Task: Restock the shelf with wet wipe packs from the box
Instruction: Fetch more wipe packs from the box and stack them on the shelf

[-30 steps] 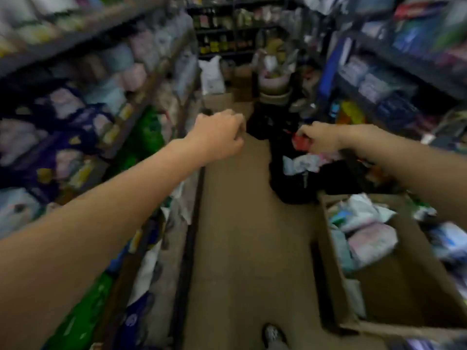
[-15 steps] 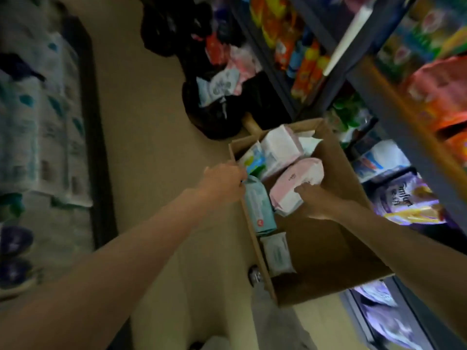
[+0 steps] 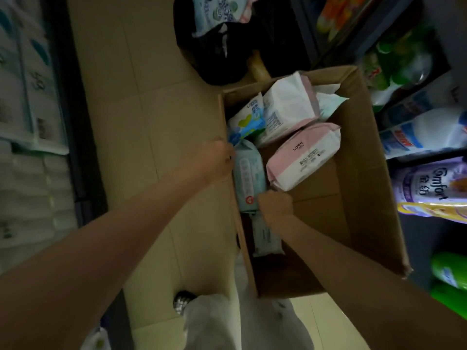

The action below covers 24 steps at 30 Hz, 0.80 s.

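An open cardboard box sits on the floor and holds several wet wipe packs. A pink and white pack lies in the middle, with a white pack and a blue-printed pack behind it. A light blue pack stands against the left wall, and another pale pack lies nearer to me. My left hand is at the box's left rim, its fingers curled onto the top of the light blue pack. Inside the box, my right hand is curled at the pink pack's near corner, its fingertips hidden.
A black bag with more packs sits on the floor behind the box. Shelves with detergent bottles and a purple softener pouch stand on the right. Stacked tissue packs fill the left shelf. Beige tiled floor runs between them.
My view dropped from the aisle down to the box. My left hand went to the box's left rim. My right hand went into the box, then slid nearer, to the pink pack's near corner.
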{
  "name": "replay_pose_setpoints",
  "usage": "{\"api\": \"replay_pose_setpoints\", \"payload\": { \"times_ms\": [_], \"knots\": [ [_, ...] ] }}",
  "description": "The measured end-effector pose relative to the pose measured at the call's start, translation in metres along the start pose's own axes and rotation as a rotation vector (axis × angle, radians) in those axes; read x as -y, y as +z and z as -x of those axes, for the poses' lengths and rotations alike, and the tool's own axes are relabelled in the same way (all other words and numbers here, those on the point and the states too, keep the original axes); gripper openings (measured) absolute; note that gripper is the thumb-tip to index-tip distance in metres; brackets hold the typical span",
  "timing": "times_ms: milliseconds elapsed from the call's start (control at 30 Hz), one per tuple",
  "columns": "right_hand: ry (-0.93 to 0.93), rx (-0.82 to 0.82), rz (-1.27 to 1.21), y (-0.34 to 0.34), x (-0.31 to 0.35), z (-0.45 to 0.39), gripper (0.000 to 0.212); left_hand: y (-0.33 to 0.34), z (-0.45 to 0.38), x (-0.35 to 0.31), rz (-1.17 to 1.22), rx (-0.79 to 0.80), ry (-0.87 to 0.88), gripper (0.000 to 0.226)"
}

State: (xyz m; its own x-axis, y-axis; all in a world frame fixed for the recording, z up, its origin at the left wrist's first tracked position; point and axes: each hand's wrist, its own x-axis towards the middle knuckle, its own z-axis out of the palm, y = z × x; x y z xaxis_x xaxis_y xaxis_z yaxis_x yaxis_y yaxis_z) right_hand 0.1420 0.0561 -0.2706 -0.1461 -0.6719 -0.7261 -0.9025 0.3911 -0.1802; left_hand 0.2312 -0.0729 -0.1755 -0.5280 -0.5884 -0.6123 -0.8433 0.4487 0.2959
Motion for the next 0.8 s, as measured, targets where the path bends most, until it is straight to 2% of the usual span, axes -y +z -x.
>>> {"api": "replay_pose_setpoints", "payload": {
  "times_ms": [67, 133, 267, 367, 467, 533, 600, 667, 733, 800],
  "knots": [
    [0.219, 0.114, -0.202, 0.014, -0.008, -0.009, 0.022, 0.011, 0.001, -0.005, 0.039, 0.018, 0.017, 0.036],
    [0.32, 0.168, -0.382, 0.022, -0.012, -0.015, 0.024, 0.026, 0.004, -0.006, 0.067, 0.067, 0.027, 0.036],
    [0.343, 0.156, -0.492, 0.03, -0.008, -0.017, 0.031, 0.049, 0.013, -0.002, 0.028, 0.149, 0.039, 0.033],
    [0.304, 0.097, -0.516, 0.008, -0.011, -0.01, 0.033, 0.042, 0.021, 0.008, -0.053, 0.141, 0.026, 0.038],
    [0.204, 0.004, -0.508, -0.065, -0.004, 0.009, 0.027, 0.019, 0.036, 0.009, -0.143, 0.086, 0.044, 0.054],
    [0.098, 0.053, -0.473, -0.133, 0.017, 0.036, 0.021, -0.004, 0.05, 0.005, -0.181, 0.055, 0.089, 0.068],
    [-0.017, 0.174, -0.313, -0.188, 0.046, 0.07, 0.028, -0.032, 0.065, 0.004, -0.187, -0.014, 0.135, 0.082],
    [-0.164, 0.225, -0.076, -0.23, 0.08, 0.11, 0.03, -0.062, 0.086, 0.012, -0.232, -0.078, 0.2, 0.095],
    [-0.285, 0.177, 0.107, -0.268, 0.118, 0.152, 0.032, -0.091, 0.114, 0.027, -0.287, -0.101, 0.235, 0.105],
    [-0.389, 0.068, 0.206, -0.3, 0.159, 0.195, 0.034, -0.121, 0.157, 0.046, -0.202, -0.176, 0.241, 0.115]
  ]
}}
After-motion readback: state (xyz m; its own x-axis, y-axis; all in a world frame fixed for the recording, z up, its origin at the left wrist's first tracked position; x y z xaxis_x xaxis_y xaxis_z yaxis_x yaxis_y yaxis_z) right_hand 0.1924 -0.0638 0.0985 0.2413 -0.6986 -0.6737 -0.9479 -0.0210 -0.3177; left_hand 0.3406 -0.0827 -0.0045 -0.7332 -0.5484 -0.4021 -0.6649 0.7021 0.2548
